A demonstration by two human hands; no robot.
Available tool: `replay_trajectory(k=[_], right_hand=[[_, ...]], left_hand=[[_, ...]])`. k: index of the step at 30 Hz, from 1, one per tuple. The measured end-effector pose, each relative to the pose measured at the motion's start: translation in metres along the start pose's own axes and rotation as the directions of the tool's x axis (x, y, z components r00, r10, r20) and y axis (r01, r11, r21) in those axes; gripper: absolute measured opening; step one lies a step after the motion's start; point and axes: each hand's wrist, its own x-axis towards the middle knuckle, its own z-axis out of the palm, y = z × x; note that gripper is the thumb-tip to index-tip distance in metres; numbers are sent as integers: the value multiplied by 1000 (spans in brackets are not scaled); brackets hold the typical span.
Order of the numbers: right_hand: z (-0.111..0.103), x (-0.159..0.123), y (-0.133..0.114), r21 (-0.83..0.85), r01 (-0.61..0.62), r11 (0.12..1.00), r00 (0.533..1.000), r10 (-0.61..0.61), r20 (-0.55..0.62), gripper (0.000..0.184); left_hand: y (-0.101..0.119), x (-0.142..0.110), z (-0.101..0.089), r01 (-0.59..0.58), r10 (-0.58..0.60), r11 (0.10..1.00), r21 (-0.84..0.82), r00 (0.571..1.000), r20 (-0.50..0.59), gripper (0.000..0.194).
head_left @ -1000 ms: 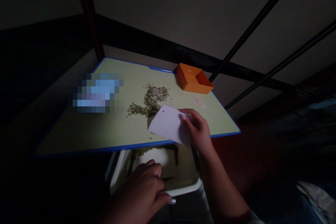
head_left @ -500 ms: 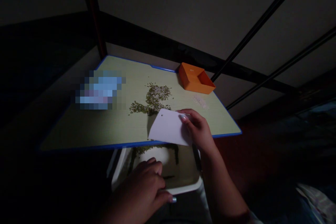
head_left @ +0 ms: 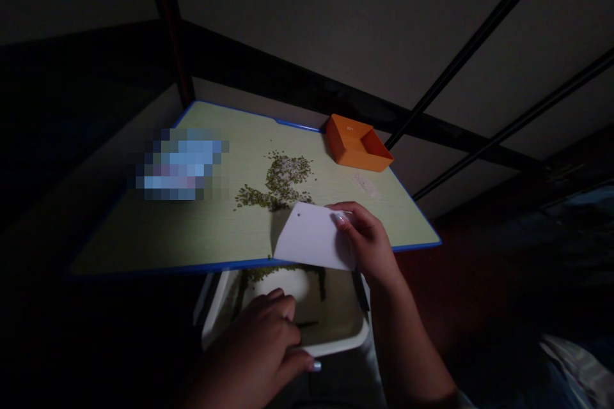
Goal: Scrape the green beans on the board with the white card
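Observation:
My right hand [head_left: 371, 243] pinches a thin white scraper [head_left: 311, 236] with a small hole at one corner. The scraper's lower edge is at the table's near blue rim, and a few grains sit by its left corner. Past it, a patch of small green grains [head_left: 288, 172], paler bits mixed in, lies spread on the pale green table [head_left: 215, 230]. Below the table edge is a white tray [head_left: 336, 346] with green grains along its far side and sides. My left hand [head_left: 268, 339] is closed on the tray's near rim, thumb outside and fingers inside.
An orange open box [head_left: 357, 147] stands at the table's back right, with a small pale patch of bits [head_left: 365, 185] in front of it. A blurred-out bluish item [head_left: 185, 163] lies at the left. Behind the table rises a panelled wall [head_left: 307, 13].
My right hand has drawn the scraper toward me to the table's near edge, pulling a few grains along. My left hand has stayed on the tray rim. The view has shifted slightly.

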Motion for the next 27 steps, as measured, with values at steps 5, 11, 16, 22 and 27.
replay_trajectory(k=[5, 11, 16, 22, 27], right_hand=[[0, 1, -3, 0, 14, 1000, 999, -14, -42, 14], [12, 13, -17, -48, 90, 995, 995, -87, 58, 16], [16, 17, -25, -19, 107, 994, 985, -103, 139, 16], [7, 7, -23, -17, 65, 998, 992, -62, 109, 16], [-15, -14, -19, -91, 55, 994, 991, -65, -115, 20]], left_hand=[[1, 0, -1, 17, -17, 999, 31, 1000, 12, 16], [2, 1, -3, 25, -26, 999, 29, 999, 25, 16], [8, 1, -8, 74, -78, 995, 72, 995, 58, 20], [10, -1, -12, 89, -93, 994, 68, 993, 69, 19], [6, -1, -8, 62, -65, 995, 78, 997, 35, 15]])
